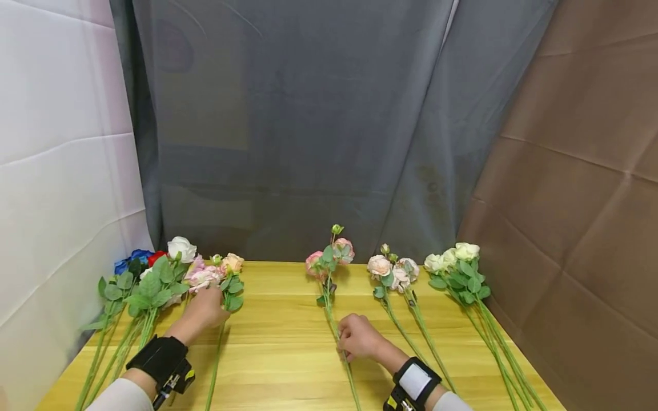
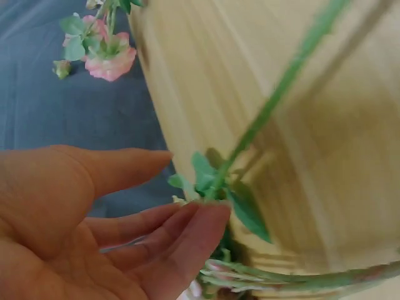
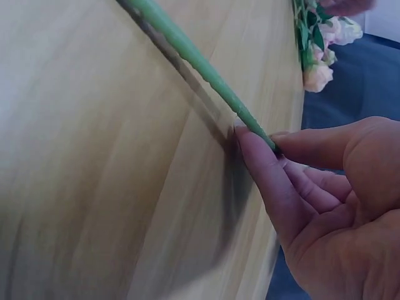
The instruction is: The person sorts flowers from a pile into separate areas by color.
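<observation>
While the right hand point(image 1: 362, 338), the nearer one, pinches the pink spray's stem point(image 3: 195, 60) over the wooden table point(image 1: 272, 354), long axis running forward to pink blooms point(image 1: 346, 251) beyond the fingers, the left hand point(image 1: 205, 311), thumb parted from fingers, is at a green stem point(image 2: 269, 105).

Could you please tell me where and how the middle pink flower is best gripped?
Probably by its bare stem below the leaves, from the right: it is thin there, nearly straight, and slants toward the right hand, which pinches it clear of the blooms.
</observation>
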Available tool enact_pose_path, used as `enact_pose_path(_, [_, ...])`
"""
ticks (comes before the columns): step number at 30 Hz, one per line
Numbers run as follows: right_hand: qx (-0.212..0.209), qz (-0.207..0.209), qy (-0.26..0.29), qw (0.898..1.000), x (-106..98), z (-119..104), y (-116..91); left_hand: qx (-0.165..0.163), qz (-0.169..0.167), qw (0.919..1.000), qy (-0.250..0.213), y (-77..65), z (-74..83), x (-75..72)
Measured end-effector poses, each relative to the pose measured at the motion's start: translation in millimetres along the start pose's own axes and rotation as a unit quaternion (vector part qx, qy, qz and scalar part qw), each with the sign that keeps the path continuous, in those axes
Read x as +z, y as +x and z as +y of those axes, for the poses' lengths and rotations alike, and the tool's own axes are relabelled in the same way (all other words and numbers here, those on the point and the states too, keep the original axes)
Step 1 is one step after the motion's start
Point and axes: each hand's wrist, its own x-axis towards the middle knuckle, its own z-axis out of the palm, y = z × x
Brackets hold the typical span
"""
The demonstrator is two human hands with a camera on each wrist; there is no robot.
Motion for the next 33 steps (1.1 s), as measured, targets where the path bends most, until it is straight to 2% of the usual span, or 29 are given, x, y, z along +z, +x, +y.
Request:
enact_pose_path(5, [0.022, 0.008, -0.017, 1.000, 0.2, 4.2, 4.0, -0.037, -0.058, 0.9971, -0.033, -6.2, -5.7, 8.1])
enact_pose_path(10, [0.020, 0.008, -0.037, 0.999, 0.7, 7.1, 3.1, -0.079, -0.099, 0.9887, -0.081, -7.9, -4.3, 17.5])
enact_pose_path(16, [0.026, 0.015, -0.053, 0.998, -0.2, 8.1, -1.1, -0.079, -0.103, 0.9861, -0.104, -6.1, -5.7, 22.5])
enact_pose_path(21, [0.024, 0.019, -0.060, 0.998, -0.5, 6.8, -2.6, -0.096, -0.098, 0.9734, -0.183, -9.3, -9.8, 24.5])
enact_pose_path(24, [0.027, 0.015, -0.066, 0.997, -2.6, 6.2, -4.7, -0.094, -0.094, 0.9636, -0.232, -12.8, -10.9, 24.6])
enact_pose_path(27, [0.028, 0.019, -0.078, 0.996, -6.1, 5.7, -7.7, -0.077, -0.091, 0.9557, -0.269, -15.3, -11.2, 22.9])
enact_pose_path(30, [0.030, 0.032, -0.101, 0.994, -9.5, 5.3, -10.3, -0.043, -0.092, 0.9487, -0.299, -15.5, -10.0, 20.5])
enact_pose_path(33, [0.033, 0.049, -0.118, 0.991, -11.6, 4.3, -11.3, -0.008, -0.082, 0.9455, -0.315, -13.4, -6.1, 19.1])
